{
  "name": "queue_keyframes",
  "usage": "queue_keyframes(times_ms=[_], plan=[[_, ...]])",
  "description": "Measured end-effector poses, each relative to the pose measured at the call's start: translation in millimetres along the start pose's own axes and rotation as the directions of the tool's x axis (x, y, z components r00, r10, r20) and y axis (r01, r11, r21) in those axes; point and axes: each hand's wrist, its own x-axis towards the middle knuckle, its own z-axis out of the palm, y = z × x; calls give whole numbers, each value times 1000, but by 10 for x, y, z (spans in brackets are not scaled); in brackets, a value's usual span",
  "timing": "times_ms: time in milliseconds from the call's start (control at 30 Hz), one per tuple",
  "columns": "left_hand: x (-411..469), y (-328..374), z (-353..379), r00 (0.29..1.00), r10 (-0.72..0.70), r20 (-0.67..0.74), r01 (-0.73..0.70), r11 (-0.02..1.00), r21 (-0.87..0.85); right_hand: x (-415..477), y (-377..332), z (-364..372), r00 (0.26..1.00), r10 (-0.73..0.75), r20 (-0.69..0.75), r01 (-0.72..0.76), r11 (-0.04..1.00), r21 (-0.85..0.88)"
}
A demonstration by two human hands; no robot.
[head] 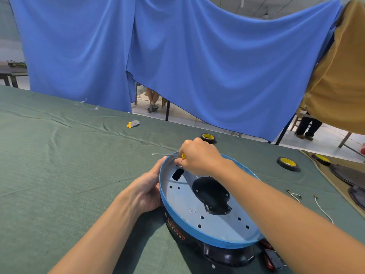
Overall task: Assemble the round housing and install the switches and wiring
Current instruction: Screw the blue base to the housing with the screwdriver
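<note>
Round housing (217,224) inspected: my left hand (147,191) grips its left rim; my right hand (199,157) nearer its far slot (178,174), clasping screwdriver (167,154), shaft level, pointing left.

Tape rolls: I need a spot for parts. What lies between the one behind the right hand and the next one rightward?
Head view: only bare green cloth between the far tape roll and the middle tape roll.

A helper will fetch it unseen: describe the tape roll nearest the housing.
Start at the round blue-rimmed housing on the green cloth. Just past its far rim, behind the right hand, lies a black tape roll with a yellow core. The two other rolls lie farther right.
</note>
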Motion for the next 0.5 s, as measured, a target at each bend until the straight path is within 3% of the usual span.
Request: queue_keyframes(times_ms=[200, 500], plan=[[-36, 12, 10, 1000, -15, 18, 16, 999, -49, 2, -22, -68, 993, -99, 60, 99, 995, 11], [-34, 9, 40, 1000, 4, 19, -4, 999, -37, 7, -37, -21, 998, -55, 26, 55, 999, 4]])
